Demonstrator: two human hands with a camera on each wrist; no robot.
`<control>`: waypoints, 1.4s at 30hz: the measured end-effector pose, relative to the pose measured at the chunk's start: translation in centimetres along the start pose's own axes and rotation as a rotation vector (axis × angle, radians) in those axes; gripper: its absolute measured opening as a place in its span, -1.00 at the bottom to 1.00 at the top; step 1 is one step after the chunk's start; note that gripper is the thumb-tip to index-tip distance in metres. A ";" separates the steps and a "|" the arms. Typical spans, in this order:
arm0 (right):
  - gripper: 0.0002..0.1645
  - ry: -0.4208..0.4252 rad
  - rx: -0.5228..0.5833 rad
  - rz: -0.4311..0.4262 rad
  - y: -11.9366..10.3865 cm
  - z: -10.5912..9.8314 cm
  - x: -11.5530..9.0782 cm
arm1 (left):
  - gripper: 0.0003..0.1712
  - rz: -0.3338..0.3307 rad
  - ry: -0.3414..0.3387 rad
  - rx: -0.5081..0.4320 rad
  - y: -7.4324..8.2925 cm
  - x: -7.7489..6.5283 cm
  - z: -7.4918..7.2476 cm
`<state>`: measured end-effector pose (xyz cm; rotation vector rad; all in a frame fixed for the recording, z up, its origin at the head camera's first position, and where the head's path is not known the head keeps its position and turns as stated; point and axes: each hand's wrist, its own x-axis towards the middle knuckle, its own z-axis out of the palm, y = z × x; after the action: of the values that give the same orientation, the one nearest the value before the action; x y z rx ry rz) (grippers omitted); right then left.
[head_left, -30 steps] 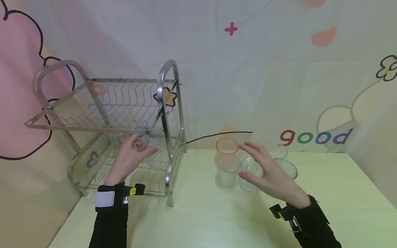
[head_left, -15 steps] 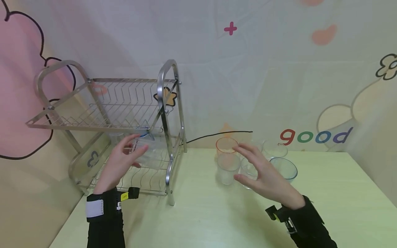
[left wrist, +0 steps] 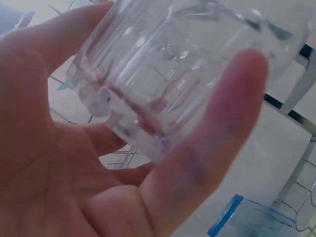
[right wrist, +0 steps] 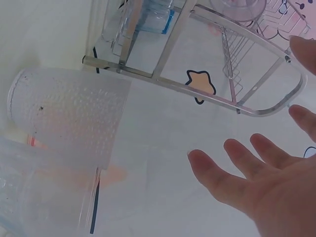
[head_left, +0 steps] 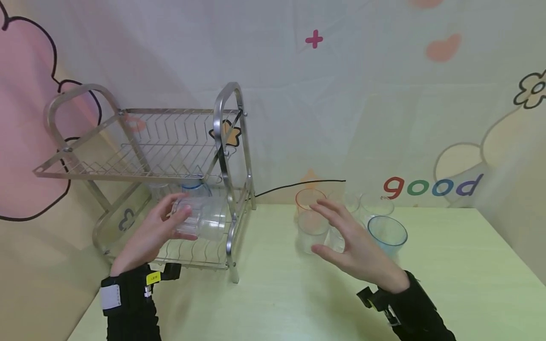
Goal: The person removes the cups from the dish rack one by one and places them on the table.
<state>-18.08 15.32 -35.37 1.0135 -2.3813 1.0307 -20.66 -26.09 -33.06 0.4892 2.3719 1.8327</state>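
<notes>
While left hand [head_left: 155, 229] gripped clear glass [head_left: 211, 219], thumb and fingers curled round base end, glass lay sideways, low at rack [head_left: 111, 178]; inside or just in front, couldn't tell. Right hand [head_left: 358, 251], fingers spread, held nothing, right of rack near frosted cup [head_left: 313, 231]. Step seemed: shifting glass at rack. Next move likely called for firm grip, clearing rack's frame.

Head view: light even, soft, fairly bright; faint diffuse shadow on the table [head_left: 273, 303] below the fingers of the right hand [head_left: 354, 251]. Left wrist view: hazier, white glow in the corner above the fingers of the left hand [left wrist: 54, 148]; small glints on the held glass [left wrist: 148, 59] between them. Right wrist view: dull, greyish; frosted tumbler [right wrist: 74, 113] left of the fingertips, washed out.
</notes>
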 end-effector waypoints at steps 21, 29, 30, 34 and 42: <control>0.05 -0.031 0.066 -0.072 -1.5 0.8 0.2 | -0.35 0.055 -0.219 -0.176 1.3 2.2 6.0; 0.05 0.015 0.150 -0.145 -1.8 1.4 0.3 | -0.27 0.088 -0.256 -0.281 2.3 2.6 9.1; 0.05 0.023 0.161 -0.158 -1.9 1.5 0.4 | -0.27 0.092 -0.259 -0.295 2.4 2.6 9.4; 0.10 0.036 0.222 -0.176 -2.0 1.6 0.4 | -0.28 0.098 -0.281 -0.355 2.6 2.8 10.6; 0.18 0.037 0.305 -0.156 -2.1 1.8 0.4 | -0.30 0.100 -0.305 -0.365 2.5 3.0 12.0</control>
<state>-16.86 12.79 -35.39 1.2493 -2.1173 1.3670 -19.73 -13.46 -33.53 0.7867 1.7982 2.0036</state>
